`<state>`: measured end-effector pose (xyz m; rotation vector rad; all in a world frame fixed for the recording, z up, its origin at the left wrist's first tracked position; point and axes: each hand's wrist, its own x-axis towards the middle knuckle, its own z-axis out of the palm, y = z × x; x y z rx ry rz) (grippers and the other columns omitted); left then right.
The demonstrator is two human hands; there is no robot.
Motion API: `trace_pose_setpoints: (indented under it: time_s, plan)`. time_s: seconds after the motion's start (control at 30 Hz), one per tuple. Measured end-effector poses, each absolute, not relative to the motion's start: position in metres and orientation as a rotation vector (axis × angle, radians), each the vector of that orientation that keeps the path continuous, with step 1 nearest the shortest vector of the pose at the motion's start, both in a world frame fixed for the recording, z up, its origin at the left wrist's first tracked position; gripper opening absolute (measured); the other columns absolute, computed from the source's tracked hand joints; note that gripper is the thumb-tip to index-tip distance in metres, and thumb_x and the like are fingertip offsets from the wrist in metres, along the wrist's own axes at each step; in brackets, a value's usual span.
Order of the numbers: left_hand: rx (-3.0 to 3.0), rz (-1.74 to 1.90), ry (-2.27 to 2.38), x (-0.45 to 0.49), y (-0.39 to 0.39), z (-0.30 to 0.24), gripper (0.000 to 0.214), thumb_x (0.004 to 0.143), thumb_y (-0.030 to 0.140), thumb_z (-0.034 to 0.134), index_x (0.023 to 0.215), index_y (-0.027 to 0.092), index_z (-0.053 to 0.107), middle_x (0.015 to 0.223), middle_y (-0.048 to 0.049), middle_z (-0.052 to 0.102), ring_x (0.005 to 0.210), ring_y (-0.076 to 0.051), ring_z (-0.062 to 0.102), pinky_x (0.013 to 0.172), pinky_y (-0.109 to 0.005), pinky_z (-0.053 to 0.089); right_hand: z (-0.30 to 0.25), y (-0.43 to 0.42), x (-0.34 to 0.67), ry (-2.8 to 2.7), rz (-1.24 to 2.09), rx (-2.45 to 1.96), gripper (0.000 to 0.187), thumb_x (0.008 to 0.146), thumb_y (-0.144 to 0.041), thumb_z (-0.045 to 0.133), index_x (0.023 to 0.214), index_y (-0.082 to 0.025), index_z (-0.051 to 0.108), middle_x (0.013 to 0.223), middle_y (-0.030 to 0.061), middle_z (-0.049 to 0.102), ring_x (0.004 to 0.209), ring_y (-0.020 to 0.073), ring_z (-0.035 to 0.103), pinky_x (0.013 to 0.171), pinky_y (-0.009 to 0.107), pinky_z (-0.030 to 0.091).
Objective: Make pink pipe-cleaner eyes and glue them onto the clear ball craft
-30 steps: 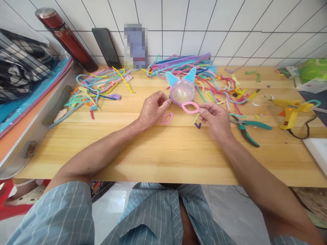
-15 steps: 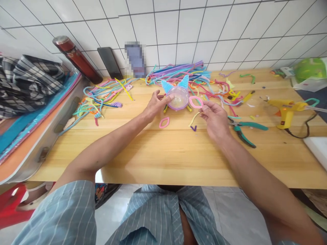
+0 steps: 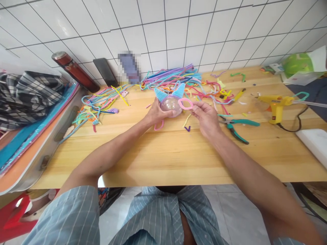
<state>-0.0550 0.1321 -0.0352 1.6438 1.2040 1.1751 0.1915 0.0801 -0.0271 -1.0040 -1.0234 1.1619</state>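
Ball (image 3: 169, 103): clear, topped with two blue ears (image 3: 179, 90), standing toward the back of the bench (image 3: 153, 160), within reach of both hands.
Left hand (image 3: 154, 112): wrapped around the ball's left side, thumb across its front, grip curled only as far as the curve allows; likely there to keep a round shape from rolling.
Right hand (image 3: 206, 117): just right of the ball, grip pinched closed on one end of a pink loop.
Loop (image 3: 186, 108): pointed at the ball, free end overlapping its right edge in view, contact impossible to tell; apparently held by one tip to leave the outline unbent and visible.
Second loop (image 3: 159, 129): lying just on the near side of the ball, partly hidden by the left hand.
Purple V (image 3: 188, 129): on the near right of the ball, beside a yellow strip (image 3: 187, 120).
Pliers (image 3: 245, 121): right of the ball, handles spread, perhaps placed to suit the right hand.
Glue gun (image 3: 276, 102): farther right of the ball, nozzle toward it, probably for easy pick-up.
Pipe cleaners (image 3: 173, 75): heaped behind the ball, presumably out of the hands' way.
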Motion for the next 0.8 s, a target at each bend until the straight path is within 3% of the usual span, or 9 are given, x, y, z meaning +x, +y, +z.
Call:
trace_pose_setpoints:
  time_s: [0.13,0.5,0.67,0.8]
  plan:
    - [1.656,1.187,1.147,-0.052,0.112,-0.037,0.116,0.055,0.073,0.106,0.144,0.019,0.055,0.152,-0.0184,0.068,0.15,-0.042,0.064,0.128,-0.054,0.053,-0.025,0.077,0.186,-1.089,1.166,-0.966,0.023,0.077,-0.043,0.092,0.094,-0.028,0.085,0.098,-0.0006,0.086,0.091,0.0187,0.073,0.094,0.036,0.06]
    - [1.514,1.294,1.034,-0.051,0.098,-0.033,0.122,0.045,0.077,0.108,0.142,0.022,0.057,0.142,-0.0164,0.071,0.139,-0.042,0.07,0.124,-0.06,0.054,-0.015,0.069,0.181,-1.188,1.144,-0.963,0.022,0.077,-0.043,0.091,0.091,-0.027,0.085,0.095,0.0005,0.087,0.092,0.0216,0.078,0.095,0.04,0.063]
    - [1.379,1.282,0.962,-0.048,0.091,-0.032,0.113,0.046,0.068,0.112,0.136,0.024,0.06,0.142,-0.0144,0.073,0.138,-0.037,0.071,0.122,-0.052,0.056,-0.012,0.064,0.18,-1.225,1.116,-0.956,0.023,0.08,-0.045,0.09,0.094,-0.026,0.086,0.095,0.0005,0.088,0.091,0.0213,0.079,0.094,0.04,0.063]
    - [1.246,1.246,0.826,-0.043,0.083,-0.033,0.112,0.048,0.074,0.11,0.135,0.024,0.061,0.142,-0.0152,0.076,0.138,-0.036,0.074,0.118,-0.048,0.058,-0.013,0.062,0.178,-1.227,1.112,-0.974,0.025,0.08,-0.045,0.092,0.096,-0.026,0.086,0.097,0.0011,0.088,0.09,0.0211,0.078,0.091,0.039,0.064]
